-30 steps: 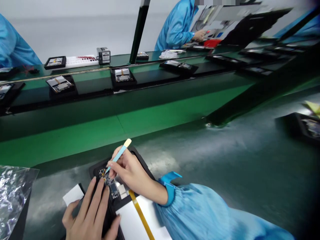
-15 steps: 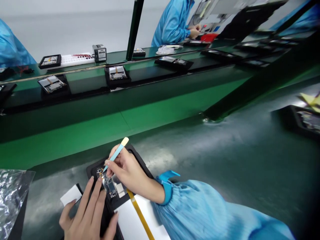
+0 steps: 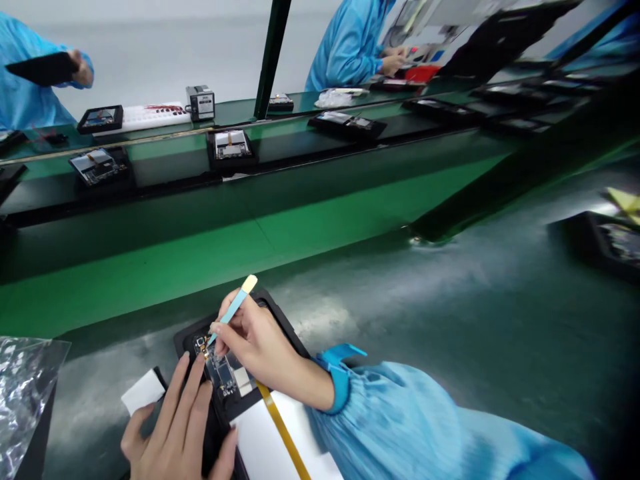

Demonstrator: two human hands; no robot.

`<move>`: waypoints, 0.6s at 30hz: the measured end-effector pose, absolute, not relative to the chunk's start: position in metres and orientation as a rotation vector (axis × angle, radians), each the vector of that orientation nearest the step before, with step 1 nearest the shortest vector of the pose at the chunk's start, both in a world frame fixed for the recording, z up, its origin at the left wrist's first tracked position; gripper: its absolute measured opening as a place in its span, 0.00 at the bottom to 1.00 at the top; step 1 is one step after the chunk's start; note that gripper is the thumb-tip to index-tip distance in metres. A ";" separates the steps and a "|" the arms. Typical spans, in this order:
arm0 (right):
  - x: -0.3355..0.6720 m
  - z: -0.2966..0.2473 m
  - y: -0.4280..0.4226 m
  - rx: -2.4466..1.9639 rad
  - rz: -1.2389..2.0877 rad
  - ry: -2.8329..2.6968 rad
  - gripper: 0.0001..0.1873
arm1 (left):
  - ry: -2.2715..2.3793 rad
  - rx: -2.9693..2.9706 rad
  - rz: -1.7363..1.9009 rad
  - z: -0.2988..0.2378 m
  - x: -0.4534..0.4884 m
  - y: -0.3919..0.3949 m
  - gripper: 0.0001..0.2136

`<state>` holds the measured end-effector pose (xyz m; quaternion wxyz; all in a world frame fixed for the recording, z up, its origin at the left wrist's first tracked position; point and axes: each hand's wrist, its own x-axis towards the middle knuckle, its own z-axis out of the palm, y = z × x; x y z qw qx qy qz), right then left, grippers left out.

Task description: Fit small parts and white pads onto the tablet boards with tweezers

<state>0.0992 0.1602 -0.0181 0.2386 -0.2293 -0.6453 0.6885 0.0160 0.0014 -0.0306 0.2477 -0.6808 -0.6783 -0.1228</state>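
My right hand [image 3: 260, 347] pinches a light blue stick tool [image 3: 233, 310] with a cream end, its lower tip touching a small circuit board [image 3: 220, 370] in a black tray [image 3: 280, 317] at the bottom left. My left hand [image 3: 177, 430] lies flat with fingers stretched out over the tray's left side, fingertips beside the board. A white panel [image 3: 265, 443] with an orange-yellow ribbon strip [image 3: 280, 427] lies in the tray under my right forearm. A small white card [image 3: 144, 391] lies just left of the tray, by my left thumb.
A crinkled clear plastic bag [image 3: 23, 387] sits at the far left. A green conveyor belt [image 3: 300, 227] carries black trays with devices [image 3: 230, 147]. Other workers in blue coats [image 3: 350, 47] stand beyond it. Another black tray [image 3: 600, 243] lies at the right edge.
My hands and the tool hold almost the same place on the board. The trays on the belt have drifted left. A person at the far left has raised a dark flat object.
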 end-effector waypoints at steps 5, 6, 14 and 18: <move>0.098 -0.020 0.161 -0.640 1.971 -1.671 0.09 | -1.844 -1.852 -0.354 -0.028 0.016 0.004 0.14; 0.097 -0.020 0.161 -0.641 1.975 -1.666 0.09 | -1.840 -1.855 -0.359 -0.028 0.015 0.004 0.14; 0.098 -0.017 0.161 -0.655 1.910 -1.745 0.07 | -1.865 -1.871 -0.386 -0.034 0.017 0.002 0.17; 0.097 -0.017 0.161 -0.666 1.952 -1.698 0.08 | -1.842 -1.867 -0.397 -0.031 0.018 0.003 0.14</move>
